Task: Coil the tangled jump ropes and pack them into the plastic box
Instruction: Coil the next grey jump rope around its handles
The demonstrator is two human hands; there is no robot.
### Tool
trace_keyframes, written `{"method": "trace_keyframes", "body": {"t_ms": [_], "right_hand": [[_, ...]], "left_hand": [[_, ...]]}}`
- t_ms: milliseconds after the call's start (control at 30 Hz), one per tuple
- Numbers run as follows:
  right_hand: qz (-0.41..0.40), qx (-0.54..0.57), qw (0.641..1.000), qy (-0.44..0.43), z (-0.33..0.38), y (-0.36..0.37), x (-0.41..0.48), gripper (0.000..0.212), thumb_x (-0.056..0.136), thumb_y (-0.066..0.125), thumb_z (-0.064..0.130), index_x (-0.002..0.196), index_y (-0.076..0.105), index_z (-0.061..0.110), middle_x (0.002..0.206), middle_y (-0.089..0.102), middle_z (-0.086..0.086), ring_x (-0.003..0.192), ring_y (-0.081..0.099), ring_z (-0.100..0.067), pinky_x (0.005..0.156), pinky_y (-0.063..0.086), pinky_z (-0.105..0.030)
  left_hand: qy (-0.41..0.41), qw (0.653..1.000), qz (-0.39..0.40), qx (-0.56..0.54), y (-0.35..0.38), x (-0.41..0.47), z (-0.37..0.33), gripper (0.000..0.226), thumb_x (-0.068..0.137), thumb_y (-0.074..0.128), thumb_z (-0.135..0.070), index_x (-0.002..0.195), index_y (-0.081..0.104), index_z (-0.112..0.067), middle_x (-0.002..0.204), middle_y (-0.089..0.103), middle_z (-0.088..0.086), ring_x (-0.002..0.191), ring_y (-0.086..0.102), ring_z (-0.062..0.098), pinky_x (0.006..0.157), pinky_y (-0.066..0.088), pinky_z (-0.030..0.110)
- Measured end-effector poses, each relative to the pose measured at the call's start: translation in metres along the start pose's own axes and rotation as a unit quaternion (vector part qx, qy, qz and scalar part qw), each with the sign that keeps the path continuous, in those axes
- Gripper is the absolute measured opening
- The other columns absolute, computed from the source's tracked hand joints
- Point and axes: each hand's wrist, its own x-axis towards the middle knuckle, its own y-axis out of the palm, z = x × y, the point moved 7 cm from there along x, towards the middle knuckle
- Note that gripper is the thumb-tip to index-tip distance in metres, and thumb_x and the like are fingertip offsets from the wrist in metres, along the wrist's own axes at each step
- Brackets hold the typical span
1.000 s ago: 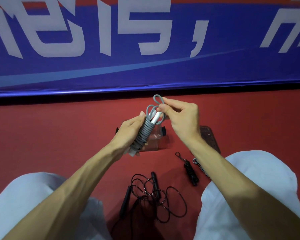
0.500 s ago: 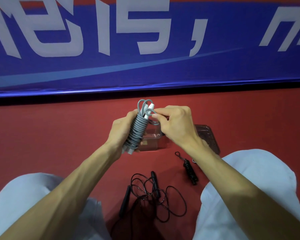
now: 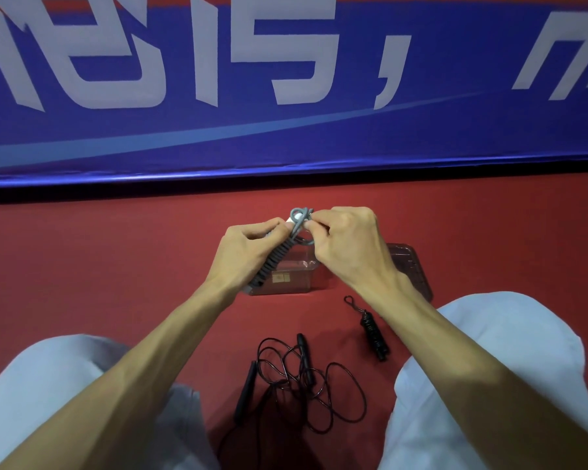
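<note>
Left hand [image 3: 248, 252] grips grey rope bundle [image 3: 275, 262] | right hand [image 3: 345, 249] pinches its end loop

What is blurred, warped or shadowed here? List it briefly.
Head view: wide-angle slightly bows the banner edge; light dim, bluish; grey rope fairly sharp in left hand and right hand; clear box faint behind them; black rope partly lost in shadow low in frame.

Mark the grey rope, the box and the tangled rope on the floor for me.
grey rope [image 3: 272, 264]: head view, on the wound coils at mid-bundle.
box [image 3: 296, 280]: head view, on its clear front wall.
tangled rope [image 3: 245, 391]: head view, on the nearer black handle.
</note>
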Motion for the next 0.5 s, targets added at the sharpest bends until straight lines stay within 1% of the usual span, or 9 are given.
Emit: {"method": "trace_keyframes", "body": {"t_ms": [100,167,200,233,267,333,367,433,500], "right_hand": [[-0.002,0.065,0.995,0.081,-0.009,-0.002,0.001,0.012,0.082,0.074,0.018,0.077,0.072,0.007,0.067,0.069,-0.002,0.060,0.062,-0.018,0.062,0.052,-0.033],[-0.010,0.108,0.984,0.144,-0.017,-0.003,0.000,0.017,0.078,0.079,0.018,0.083,0.064,0.010,0.069,0.066,0.003,0.064,0.061,-0.013,0.063,0.049,-0.024],[-0.009,0.124,0.980,0.155,-0.017,-0.003,0.000,0.021,0.077,0.080,0.016,0.087,0.062,0.012,0.071,0.064,0.003,0.064,0.061,-0.012,0.062,0.048,-0.022],[-0.004,0.132,0.980,0.147,-0.015,-0.003,0.000,0.023,0.077,0.079,0.013,0.092,0.062,0.013,0.073,0.064,0.003,0.063,0.061,-0.012,0.062,0.049,-0.022],[0.005,0.131,0.983,0.128,-0.011,-0.001,0.001,0.023,0.079,0.076,0.009,0.098,0.064,0.012,0.077,0.063,0.003,0.063,0.061,-0.011,0.063,0.050,-0.022],[0.032,0.121,0.988,0.092,-0.004,0.003,-0.001,0.027,0.084,0.065,0.004,0.110,0.068,0.012,0.086,0.059,0.002,0.065,0.057,-0.009,0.066,0.049,-0.016],[0.046,0.120,0.988,0.089,-0.002,0.006,-0.002,0.028,0.086,0.060,0.005,0.112,0.069,0.012,0.089,0.058,0.001,0.067,0.055,-0.008,0.067,0.046,-0.012],[0.069,0.123,0.984,0.107,-0.004,0.012,-0.003,0.024,0.089,0.061,0.016,0.110,0.072,0.014,0.092,0.058,-0.002,0.073,0.056,-0.010,0.072,0.046,-0.015],[0.090,0.108,0.982,0.129,-0.011,0.016,-0.003,0.022,0.088,0.068,0.029,0.106,0.074,0.019,0.091,0.056,-0.003,0.078,0.056,-0.012,0.075,0.044,-0.020]], "left_hand": [[0.004,1.000,-0.009,0.021,-0.001,0.001,-0.001,0.017,0.091,0.062,-0.044,0.083,0.077,-0.042,0.065,0.064,-0.008,0.057,0.053,0.013,0.052,0.045,0.033],[-0.002,1.000,-0.013,0.016,0.001,0.001,0.003,0.019,0.092,0.062,-0.042,0.082,0.077,-0.045,0.069,0.069,-0.014,0.055,0.056,0.008,0.053,0.047,0.031],[-0.004,1.000,-0.016,0.014,0.002,0.001,0.004,0.018,0.093,0.061,-0.042,0.085,0.078,-0.042,0.076,0.073,-0.017,0.056,0.058,0.003,0.054,0.048,0.030],[-0.005,1.000,-0.019,0.016,0.002,0.002,0.005,0.018,0.093,0.061,-0.043,0.088,0.078,-0.040,0.083,0.074,-0.017,0.057,0.058,0.000,0.056,0.048,0.031],[-0.003,0.999,-0.020,0.025,0.002,0.003,0.006,0.019,0.092,0.061,-0.045,0.089,0.078,-0.039,0.083,0.075,-0.015,0.056,0.058,0.000,0.056,0.049,0.032],[0.002,0.998,-0.025,0.063,-0.001,0.007,0.009,0.018,0.091,0.060,-0.052,0.088,0.076,-0.045,0.069,0.070,-0.012,0.054,0.057,0.009,0.057,0.052,0.040],[0.007,0.995,-0.030,0.093,-0.003,0.009,0.012,0.017,0.089,0.058,-0.057,0.087,0.074,-0.051,0.067,0.068,-0.010,0.055,0.057,0.013,0.058,0.054,0.045],[0.018,0.988,-0.029,0.149,-0.004,0.011,0.017,0.013,0.087,0.054,-0.065,0.088,0.067,-0.063,0.076,0.072,-0.012,0.063,0.063,0.018,0.062,0.056,0.049],[0.032,0.981,-0.016,0.193,-0.001,0.010,0.020,0.023,0.085,0.048,-0.072,0.103,0.061,-0.066,0.094,0.074,-0.014,0.080,0.068,0.021,0.066,0.056,0.044]]}}
